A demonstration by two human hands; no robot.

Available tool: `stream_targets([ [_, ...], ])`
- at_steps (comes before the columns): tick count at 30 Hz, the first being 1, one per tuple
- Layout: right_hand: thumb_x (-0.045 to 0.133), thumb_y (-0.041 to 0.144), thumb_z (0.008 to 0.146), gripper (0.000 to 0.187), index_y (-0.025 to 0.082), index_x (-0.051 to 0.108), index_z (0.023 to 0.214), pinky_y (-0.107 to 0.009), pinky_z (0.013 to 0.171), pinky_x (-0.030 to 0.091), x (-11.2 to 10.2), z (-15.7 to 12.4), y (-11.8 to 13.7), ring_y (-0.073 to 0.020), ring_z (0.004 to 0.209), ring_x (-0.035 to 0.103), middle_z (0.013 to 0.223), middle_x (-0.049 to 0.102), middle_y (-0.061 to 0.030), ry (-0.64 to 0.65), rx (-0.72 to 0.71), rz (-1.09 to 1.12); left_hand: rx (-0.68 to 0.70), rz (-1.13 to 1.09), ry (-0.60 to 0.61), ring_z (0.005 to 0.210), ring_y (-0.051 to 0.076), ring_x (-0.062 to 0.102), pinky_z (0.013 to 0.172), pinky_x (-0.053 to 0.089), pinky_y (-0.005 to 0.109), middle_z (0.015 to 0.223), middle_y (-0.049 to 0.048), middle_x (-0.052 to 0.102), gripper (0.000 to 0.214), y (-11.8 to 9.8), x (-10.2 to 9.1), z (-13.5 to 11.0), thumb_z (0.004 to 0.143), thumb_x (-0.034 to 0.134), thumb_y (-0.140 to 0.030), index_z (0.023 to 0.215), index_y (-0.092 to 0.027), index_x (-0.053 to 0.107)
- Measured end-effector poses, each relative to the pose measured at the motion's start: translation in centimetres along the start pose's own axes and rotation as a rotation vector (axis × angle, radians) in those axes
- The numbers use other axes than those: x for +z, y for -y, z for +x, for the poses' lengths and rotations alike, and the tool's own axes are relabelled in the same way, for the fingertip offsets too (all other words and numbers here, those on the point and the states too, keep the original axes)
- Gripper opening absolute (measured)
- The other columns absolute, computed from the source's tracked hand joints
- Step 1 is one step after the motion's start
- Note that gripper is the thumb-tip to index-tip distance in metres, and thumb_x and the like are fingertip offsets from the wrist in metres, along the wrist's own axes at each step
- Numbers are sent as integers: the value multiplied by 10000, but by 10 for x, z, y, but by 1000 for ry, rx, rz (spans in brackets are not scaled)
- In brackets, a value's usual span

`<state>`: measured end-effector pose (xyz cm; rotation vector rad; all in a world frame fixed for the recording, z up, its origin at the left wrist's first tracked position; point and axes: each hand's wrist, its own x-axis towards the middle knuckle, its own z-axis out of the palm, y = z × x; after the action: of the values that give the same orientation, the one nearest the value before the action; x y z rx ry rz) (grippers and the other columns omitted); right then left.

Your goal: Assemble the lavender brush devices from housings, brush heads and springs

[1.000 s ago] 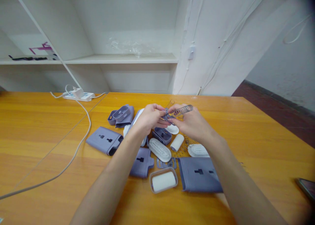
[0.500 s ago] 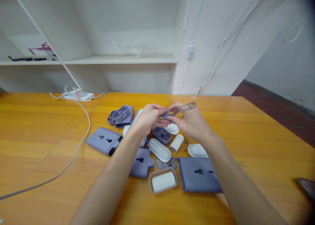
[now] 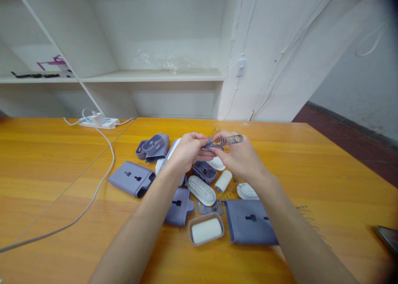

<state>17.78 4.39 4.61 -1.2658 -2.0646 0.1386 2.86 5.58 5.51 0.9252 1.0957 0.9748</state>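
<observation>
Above the middle of the table, my left hand [image 3: 188, 150] pinches a small grey-purple plastic piece [image 3: 210, 144] between thumb and fingers. My right hand [image 3: 241, 156] is closed at the other side of it, gripping a thin metal coil spring [image 3: 231, 140] that sticks out over the fingers. How the spring meets the piece is hidden by my fingertips. Beneath my hands lie a grey-purple oval cup [image 3: 205, 171], a white bristled oval brush head [image 3: 202, 190], a white cylinder [image 3: 223, 180] and some loose springs [image 3: 230, 189].
Grey-purple flat housings [image 3: 130, 178] with dark slots lie left and a bigger housing [image 3: 248, 222] right. A clear tray [image 3: 207, 243] holds a white block in front. A cable [image 3: 104, 184] crosses the left side from a power strip [image 3: 108, 122]. A phone [image 3: 387, 236] lies far right.
The spring in my right hand has swung slightly, its free end now shorter in view and a little lower. My right hand has turned slightly. My left hand keeps its place.
</observation>
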Motion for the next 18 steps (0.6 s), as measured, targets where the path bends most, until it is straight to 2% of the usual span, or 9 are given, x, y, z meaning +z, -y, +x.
stream_targets([
  [6,630,247,838,80,207,603,902,-351,721,444,6,-1,4,-242,818,642,842,702,-61,-95,44,-153,18,-37,-24,491,162,666,548,579,295,656,71,685,72,0,3,-1,811,593,-94,846,-131,544],
  [9,635,242,830,94,198,599,904,-373,730,444,9,-1,5,-269,849,640,860,699,-81,-101,53,-193,29,-41,-36,499,164,669,556,584,302,644,56,677,74,2,3,1,816,590,-94,853,-135,542],
  [18,646,170,820,105,203,610,914,-345,803,467,1,1,-3,-216,900,638,922,695,-38,-31,2,116,26,-39,-9,520,168,685,561,580,278,709,103,708,78,-1,-2,1,824,583,-91,871,-127,532],
])
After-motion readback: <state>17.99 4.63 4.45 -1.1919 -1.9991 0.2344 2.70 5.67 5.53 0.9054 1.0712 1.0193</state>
